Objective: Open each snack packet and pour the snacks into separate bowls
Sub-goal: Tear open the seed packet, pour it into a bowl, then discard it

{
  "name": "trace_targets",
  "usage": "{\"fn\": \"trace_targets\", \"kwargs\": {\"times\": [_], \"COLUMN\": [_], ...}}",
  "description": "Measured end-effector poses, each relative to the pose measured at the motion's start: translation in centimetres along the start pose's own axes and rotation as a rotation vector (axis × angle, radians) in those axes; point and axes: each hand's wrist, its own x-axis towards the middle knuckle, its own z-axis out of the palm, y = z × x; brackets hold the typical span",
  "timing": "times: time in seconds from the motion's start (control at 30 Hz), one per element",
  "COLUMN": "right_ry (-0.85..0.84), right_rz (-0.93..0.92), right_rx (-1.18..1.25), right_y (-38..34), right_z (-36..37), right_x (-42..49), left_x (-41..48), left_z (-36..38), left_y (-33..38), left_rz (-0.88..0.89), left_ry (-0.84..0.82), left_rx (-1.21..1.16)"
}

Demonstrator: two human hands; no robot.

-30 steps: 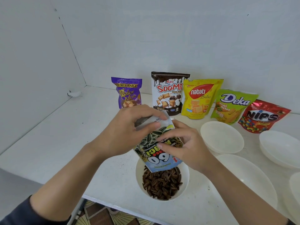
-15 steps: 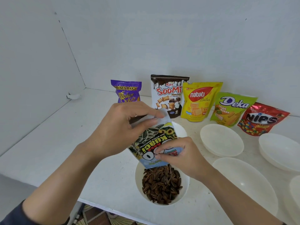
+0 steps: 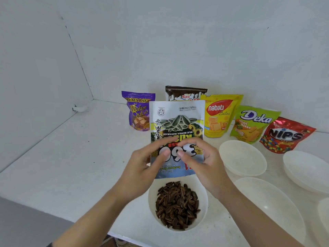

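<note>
Head view shows both hands pinching the sunflower seed packet (image 3: 178,122) by its lower half, the left hand (image 3: 147,164) and the right hand (image 3: 203,163) closed on it side by side. It hangs upside down, its mouth just above the bowl (image 3: 151,198) heaped with seeds (image 3: 178,205). The film looks thin, flat and glossy, so I judge it nearly empty, light and slippery. Gripping the side edges low down seems safest. Behind stand the Wafer Qube packet (image 3: 138,111) and the nabati packet (image 3: 220,114). An empty bowl (image 3: 242,157) waits to the right.
</note>
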Motion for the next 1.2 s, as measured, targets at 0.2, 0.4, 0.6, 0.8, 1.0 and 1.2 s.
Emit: {"fn": "trace_targets", "kwargs": {"times": [0.2, 0.4, 0.6, 0.8, 1.0, 1.2], "right_ry": [-0.004, -0.305, -0.269, -0.019, 0.179, -0.004], "right_rz": [0.032, 0.175, 0.285, 0.152, 0.063, 0.002], "right_rx": [-0.089, -0.095, -0.073, -0.01, 0.198, -0.037], "right_y": [0.9, 1.4, 2.8, 2.1, 0.1, 0.4], "right_z": [-0.1, -1.6, -2.0, -0.1, 2.3, 3.8], "right_x": [0.3, 0.1, 0.4, 1.6, 4.3, 5.3], "left_x": [0.1, 0.1, -0.6, -0.8, -0.9, -0.2], "left_z": [-0.9, -2.0, -2.3, -3.8, -4.2, -6.0], "left_y": [-1.1, -2.2, -3.5, -2.9, -1.8, -1.4], "left_rz": [-0.161, -0.277, -0.373, -0.348, -0.308, -0.306], "left_ry": [0.067, -0.071, 0.015, -0.024, -0.056, -0.146], "left_rx": [-0.066, 0.019, -0.015, 0.106, 0.065, 0.131]}}
